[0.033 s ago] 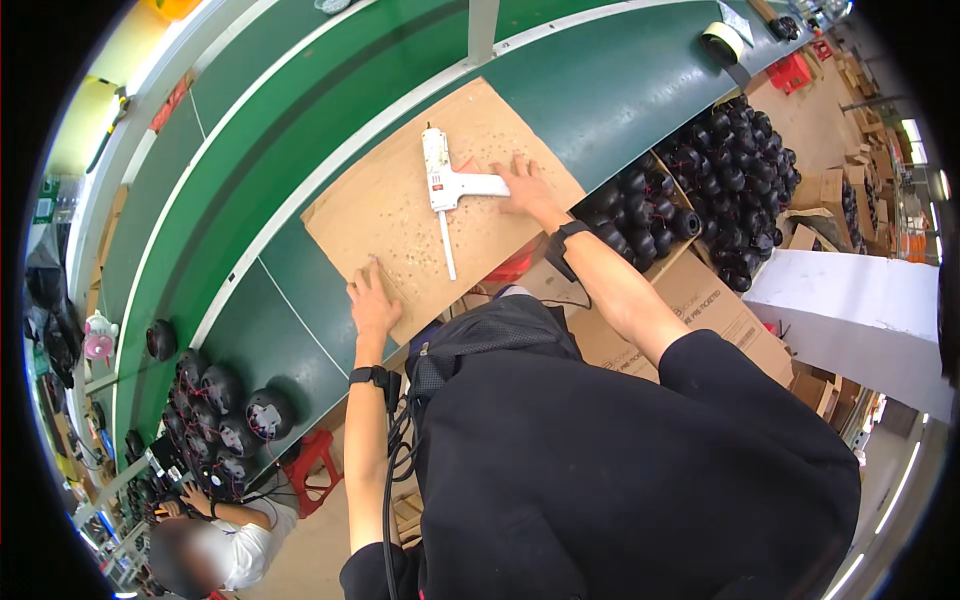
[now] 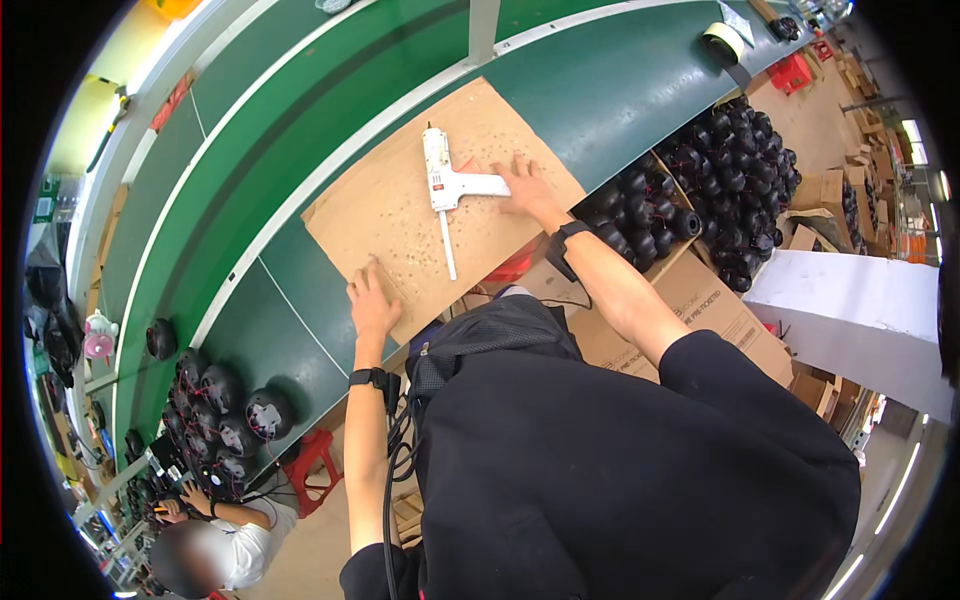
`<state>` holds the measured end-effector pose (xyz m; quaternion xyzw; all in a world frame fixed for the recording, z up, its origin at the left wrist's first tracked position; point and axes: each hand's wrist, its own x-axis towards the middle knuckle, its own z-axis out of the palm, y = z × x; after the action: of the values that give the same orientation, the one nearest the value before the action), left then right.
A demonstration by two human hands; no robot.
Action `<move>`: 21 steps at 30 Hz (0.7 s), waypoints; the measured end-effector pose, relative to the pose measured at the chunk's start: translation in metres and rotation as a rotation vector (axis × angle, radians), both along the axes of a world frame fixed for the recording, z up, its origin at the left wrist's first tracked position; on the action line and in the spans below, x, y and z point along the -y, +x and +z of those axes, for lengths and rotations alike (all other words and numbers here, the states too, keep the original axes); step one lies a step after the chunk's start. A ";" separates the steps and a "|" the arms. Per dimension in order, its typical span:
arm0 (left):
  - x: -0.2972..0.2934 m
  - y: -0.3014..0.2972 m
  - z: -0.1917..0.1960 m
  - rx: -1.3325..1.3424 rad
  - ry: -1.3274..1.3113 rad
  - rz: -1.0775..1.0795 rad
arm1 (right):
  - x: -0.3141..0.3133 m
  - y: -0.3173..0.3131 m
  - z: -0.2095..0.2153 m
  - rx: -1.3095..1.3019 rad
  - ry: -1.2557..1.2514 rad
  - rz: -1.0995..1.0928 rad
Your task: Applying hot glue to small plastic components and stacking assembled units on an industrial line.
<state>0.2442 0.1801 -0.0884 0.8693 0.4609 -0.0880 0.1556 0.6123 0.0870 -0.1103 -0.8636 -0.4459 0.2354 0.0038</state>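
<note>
A white glue gun [image 2: 438, 172] lies on a flat brown cardboard sheet [image 2: 360, 215], with a white glue stick [image 2: 447, 245] extending from it toward me. Dried spots dot the sheet. My right hand [image 2: 527, 190] rests on the sheet's right part with fingers spread, beside the end of the gun's handle; it does not grip it, and whether they touch is hard to tell. At the near left corner of the cardboard, my left hand [image 2: 373, 308] lies with its fingers apart and holds nothing.
The sheet lies on a green workbench [image 2: 590, 90] along a green conveyor belt [image 2: 300, 130]. Black round housings [image 2: 240, 415] crowd the bench at left. Boxes of black round parts [image 2: 735, 180] stand at right. A tape roll [image 2: 722, 44] sits far right. A co-worker [image 2: 235, 550] works lower left.
</note>
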 end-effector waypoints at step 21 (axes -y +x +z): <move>-0.018 0.026 0.004 -0.142 -0.078 0.026 | -0.004 0.006 0.004 -0.029 -0.021 -0.028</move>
<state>0.2707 0.1980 -0.0842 0.8481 0.4782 -0.1651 0.1575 0.6182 0.0906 -0.1064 -0.8661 -0.4313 0.2525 0.0042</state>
